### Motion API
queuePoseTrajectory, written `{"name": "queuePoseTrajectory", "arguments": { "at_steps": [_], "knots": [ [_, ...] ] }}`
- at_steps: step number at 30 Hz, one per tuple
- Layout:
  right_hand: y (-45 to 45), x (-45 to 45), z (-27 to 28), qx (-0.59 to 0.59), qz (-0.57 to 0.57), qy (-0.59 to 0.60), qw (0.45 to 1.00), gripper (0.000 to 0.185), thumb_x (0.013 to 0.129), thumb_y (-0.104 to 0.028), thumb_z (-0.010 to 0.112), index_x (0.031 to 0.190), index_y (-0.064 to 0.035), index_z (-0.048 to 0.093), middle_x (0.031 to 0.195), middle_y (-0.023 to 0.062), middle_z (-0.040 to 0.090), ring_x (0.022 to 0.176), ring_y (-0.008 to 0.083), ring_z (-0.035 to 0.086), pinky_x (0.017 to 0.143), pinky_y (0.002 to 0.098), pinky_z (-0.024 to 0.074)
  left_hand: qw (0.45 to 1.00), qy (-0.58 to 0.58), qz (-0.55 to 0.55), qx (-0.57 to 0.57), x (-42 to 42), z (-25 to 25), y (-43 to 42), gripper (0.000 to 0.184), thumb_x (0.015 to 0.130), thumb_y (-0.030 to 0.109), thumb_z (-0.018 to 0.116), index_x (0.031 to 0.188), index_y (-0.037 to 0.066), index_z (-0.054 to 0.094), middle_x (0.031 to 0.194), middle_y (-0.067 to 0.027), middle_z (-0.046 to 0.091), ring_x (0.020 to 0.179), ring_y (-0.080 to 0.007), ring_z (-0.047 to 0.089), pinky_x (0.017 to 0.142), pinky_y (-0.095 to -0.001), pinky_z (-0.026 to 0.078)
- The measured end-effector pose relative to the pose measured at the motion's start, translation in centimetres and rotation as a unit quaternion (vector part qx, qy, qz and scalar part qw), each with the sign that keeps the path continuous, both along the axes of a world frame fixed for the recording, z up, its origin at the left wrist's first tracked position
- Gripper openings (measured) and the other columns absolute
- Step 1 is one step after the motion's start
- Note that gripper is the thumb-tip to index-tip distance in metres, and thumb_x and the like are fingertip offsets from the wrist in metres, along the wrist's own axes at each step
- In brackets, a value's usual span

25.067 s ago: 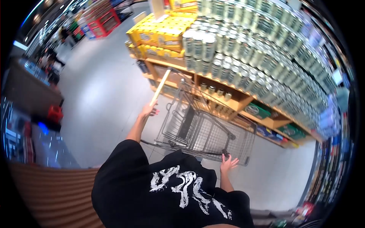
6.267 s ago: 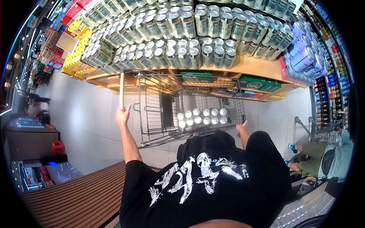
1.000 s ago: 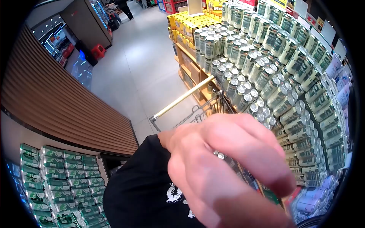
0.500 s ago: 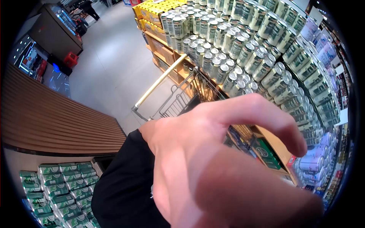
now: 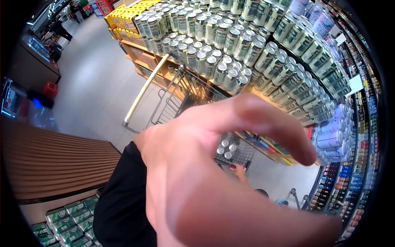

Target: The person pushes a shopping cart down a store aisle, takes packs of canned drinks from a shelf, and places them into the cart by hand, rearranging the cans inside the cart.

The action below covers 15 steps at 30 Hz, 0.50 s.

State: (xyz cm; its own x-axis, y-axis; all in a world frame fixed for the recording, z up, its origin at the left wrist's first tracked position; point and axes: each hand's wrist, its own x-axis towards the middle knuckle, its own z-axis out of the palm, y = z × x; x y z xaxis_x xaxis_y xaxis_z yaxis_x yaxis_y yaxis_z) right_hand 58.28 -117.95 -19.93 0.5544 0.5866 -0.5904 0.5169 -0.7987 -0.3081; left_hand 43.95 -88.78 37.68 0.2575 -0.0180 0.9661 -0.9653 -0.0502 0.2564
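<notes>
My left hand (image 5: 177, 148) fills the middle foreground, very close to the camera and seen from the back. One finger arches to the right; a blurred thumb runs toward the lower right. These digits are apart, with nothing visible between them. Behind it stands a metal shopping cart (image 5: 166, 109) with a pale yellow handle bar (image 5: 146, 90). Several cans (image 5: 226, 149) stand in the cart's basket. A smaller hand, apparently my right hand (image 5: 238, 169), curls over the basket's edge; its forearm disappears behind my left thumb.
A tall display of stacked pale green cans (image 5: 230, 39) curves beyond the cart, with yellow boxes (image 5: 125, 18) at its end. Green can packs (image 5: 72, 218) lie at lower left under a ribbed brown panel (image 5: 61, 156). Bottle shelves (image 5: 358, 144) line the right. People (image 5: 59, 29) stand far off.
The view has swung to the right, so the display and cart handle sit farther left. The cans in the basket and the smaller hand on its edge have come into sight.
</notes>
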Motion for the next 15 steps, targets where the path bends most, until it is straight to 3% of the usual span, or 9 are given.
{"name": "queuePoseTrajectory", "arguments": {
  "at_steps": [1, 6, 9, 12, 13, 15],
  "knots": [
    [1.2, -1.2, 2.8, 0.003, 0.000, -0.013, 1.000, 0.051, 0.069, -0.066, 0.065, 0.105, -0.0305, 0.069, 0.108, -0.0005, 0.067, 0.110, 0.0279, 0.052, 0.095, 0.0441, 0.0288, 1.000, 0.000, -0.005, 0.003, -0.1, 0.1, 0.3, 0.011, 0.085, 0.013, 0.065, 0.096, 0.014, 0.064, 0.101, -0.0047, 0.058, 0.090, -0.0172, 0.054, 0.075, -0.0377, 0.049],
    [-0.2, -2.4, -5.6, -0.024, 0.003, -0.066, 0.997, 0.032, 0.075, -0.050, 0.069, 0.103, -0.0327, 0.069, 0.100, -0.0040, 0.068, 0.107, 0.0259, 0.049, 0.089, 0.0428, 0.0298, 0.999, 0.006, -0.032, -0.002, -1.4, 0.8, 1.5, 0.009, 0.085, 0.013, 0.065, 0.094, 0.015, 0.065, 0.100, -0.0045, 0.059, 0.088, -0.0165, 0.054, 0.074, -0.0372, 0.049],
    [0.0, -3.8, -4.9, -0.010, -0.013, -0.028, 0.999, 0.027, 0.075, -0.041, 0.071, 0.101, -0.0337, 0.068, 0.100, -0.0041, 0.067, 0.108, 0.0282, 0.046, 0.089, 0.0433, 0.0297, 0.999, 0.002, -0.037, -0.018, -2.1, 0.6, 1.0, 0.009, 0.085, 0.013, 0.065, 0.093, 0.015, 0.065, 0.099, -0.0044, 0.060, 0.087, -0.0160, 0.055, 0.074, -0.0370, 0.048],
    [0.8, -5.5, -3.4, -0.019, -0.017, -0.017, 1.000, 0.028, 0.072, -0.038, 0.073, 0.099, -0.0346, 0.068, 0.101, -0.0013, 0.066, 0.110, 0.0321, 0.043, 0.092, 0.0450, 0.0284, 0.999, -0.014, -0.048, -0.020, -2.5, 0.2, 2.1, 0.008, 0.084, 0.013, 0.066, 0.092, 0.015, 0.065, 0.098, -0.0043, 0.060, 0.085, -0.0155, 0.055, 0.073, -0.0367, 0.048],
    [0.5, -6.2, -4.2, 0.001, 0.001, -0.033, 0.999, 0.032, 0.067, -0.036, 0.075, 0.098, -0.0353, 0.068, 0.115, 0.0059, 0.060, 0.117, 0.0373, 0.038, 0.100, 0.0498, 0.0231, 0.998, -0.020, -0.053, -0.017, -2.7, 0.0, 2.7, 0.007, 0.084, 0.013, 0.066, 0.091, 0.015, 0.065, 0.098, -0.0043, 0.060, 0.085, -0.0154, 0.055, 0.073, -0.0366, 0.048],
    [-0.1, -7.4, -4.9, 0.035, -0.020, -0.062, 0.997, 0.034, 0.066, -0.033, 0.074, 0.099, -0.0353, 0.067, 0.125, 0.0115, 0.051, 0.124, 0.0401, 0.032, 0.104, 0.0527, 0.0189, 0.998, -0.028, -0.062, -0.014, -3.0, 0.0, 3.7, 0.007, 0.084, 0.013, 0.066, 0.091, 0.015, 0.066, 0.098, -0.0042, 0.061, 0.084, -0.0151, 0.055, 0.072, -0.0364, 0.048]
  ]
}}
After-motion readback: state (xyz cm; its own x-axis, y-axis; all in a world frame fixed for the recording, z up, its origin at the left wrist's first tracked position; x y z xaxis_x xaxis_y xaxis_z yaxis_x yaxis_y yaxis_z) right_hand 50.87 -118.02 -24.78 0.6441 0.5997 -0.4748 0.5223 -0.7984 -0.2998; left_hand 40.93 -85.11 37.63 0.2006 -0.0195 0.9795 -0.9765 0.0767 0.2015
